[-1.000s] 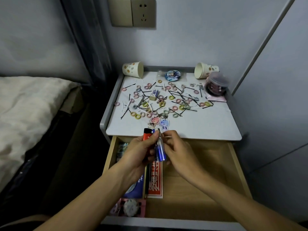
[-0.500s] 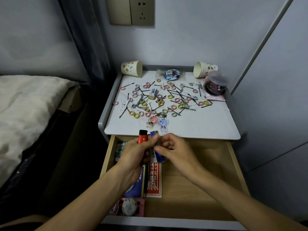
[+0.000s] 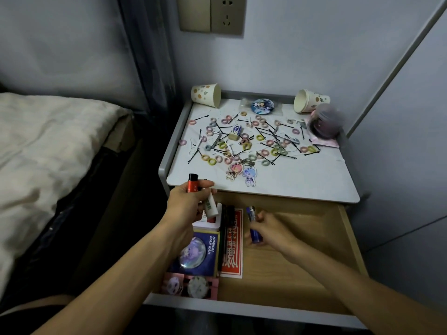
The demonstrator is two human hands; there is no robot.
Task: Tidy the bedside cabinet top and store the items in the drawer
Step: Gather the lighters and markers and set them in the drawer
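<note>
Right hand (image 3: 268,232) dropped into the drawer (image 3: 314,221), pinching the blue lighter (image 3: 254,229) to stash it; left hand (image 3: 186,201), up beside it, still clutches red lighter (image 3: 192,183) and tube (image 3: 211,207).

Both forearms outstretched; left grip (image 3: 187,204) higher, fingers curled closed; right grip (image 3: 271,229) lower, fingers pinched

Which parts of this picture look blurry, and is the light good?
Head view: the right hand gripping the blue lighter is smeared, as is the dark jar at the back right; the left hand holding the red lighter is sharper; light is dim.
</note>
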